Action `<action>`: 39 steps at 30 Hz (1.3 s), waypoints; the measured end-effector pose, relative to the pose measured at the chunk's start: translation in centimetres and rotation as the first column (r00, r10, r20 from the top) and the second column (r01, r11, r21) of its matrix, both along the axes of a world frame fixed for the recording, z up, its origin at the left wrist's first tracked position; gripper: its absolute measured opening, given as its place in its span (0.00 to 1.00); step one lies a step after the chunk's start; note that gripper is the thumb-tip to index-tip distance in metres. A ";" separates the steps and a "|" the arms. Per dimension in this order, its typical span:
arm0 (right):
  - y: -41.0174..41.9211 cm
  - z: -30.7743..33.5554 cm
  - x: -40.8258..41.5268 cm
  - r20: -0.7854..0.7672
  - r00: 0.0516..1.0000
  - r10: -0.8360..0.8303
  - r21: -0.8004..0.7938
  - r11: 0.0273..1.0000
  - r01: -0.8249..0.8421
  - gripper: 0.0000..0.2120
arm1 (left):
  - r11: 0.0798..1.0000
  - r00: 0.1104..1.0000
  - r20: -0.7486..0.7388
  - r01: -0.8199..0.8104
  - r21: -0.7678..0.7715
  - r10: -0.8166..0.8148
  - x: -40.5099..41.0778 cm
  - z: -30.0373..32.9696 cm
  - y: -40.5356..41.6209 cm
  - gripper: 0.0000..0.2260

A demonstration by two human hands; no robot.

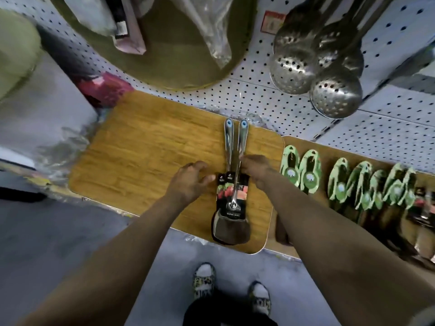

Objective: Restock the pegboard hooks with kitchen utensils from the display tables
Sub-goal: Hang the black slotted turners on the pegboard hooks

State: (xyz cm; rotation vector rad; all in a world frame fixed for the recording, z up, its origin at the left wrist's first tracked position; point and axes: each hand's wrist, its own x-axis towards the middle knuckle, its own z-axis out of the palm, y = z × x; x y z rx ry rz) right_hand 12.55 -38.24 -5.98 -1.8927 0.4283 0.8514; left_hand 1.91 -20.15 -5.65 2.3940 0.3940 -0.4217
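Feet: two patterned shoes (231, 288) stand on the grey floor (58, 243), just short of the near edge of the table.
Board: a wooden cutting board (146, 161) lies flat, its near right corner jutting slightly past the table's near edge.
Spatulas: two packaged metal spatulas (231, 201) lie stacked on the right half of the board, long axis running near to far; dark blades at the near edge, blue-tipped handles pointing at the far edge, splaying slightly apart there.
Left hand: the left hand (188, 182) hovers over the board just left of the spatulas' printed card, fingers loosely spread, fingertips at the card's edge, holding nothing.
Right hand: the right hand (255, 167) curls over the right-hand handle with fingertips pinching it; the palm hides the contact, so the pinch is judged from the curl.
Right neighbours: a row of green-carded utensils (348, 184) lies on a second wooden surface just beside the board's right edge; the far-right ones are blurred and cut off.
Pegboard: white pegboard (259, 95) rises behind the board's far edge.
Hanging: perforated steel skimmers (315, 64) hang at the upper right, handles cut off; a round olive mat (169, 57) and clear-wrapped items hang at the upper middle.
Left side: blurred wrapped goods, hard to identify.
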 end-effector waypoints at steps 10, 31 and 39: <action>-1.7 1.8 -1.0 0.134 0.951 -0.278 0.103 0.958 0.266 0.06 | 0.981 0.998 -0.034 -0.063 -0.186 0.058 2.3 -0.8 -1.3 0.19; -7.9 7.6 -7.4 0.245 0.929 -0.276 0.090 0.961 0.261 0.09 | 0.621 0.800 -0.238 -0.583 -0.524 0.551 4.0 -0.2 -8.0 0.14; -15.5 11.6 -12.8 0.257 0.883 -0.393 0.136 0.919 0.369 0.09 | 0.751 0.909 -0.121 -0.399 -0.526 0.398 -1.7 4.7 -14.5 0.12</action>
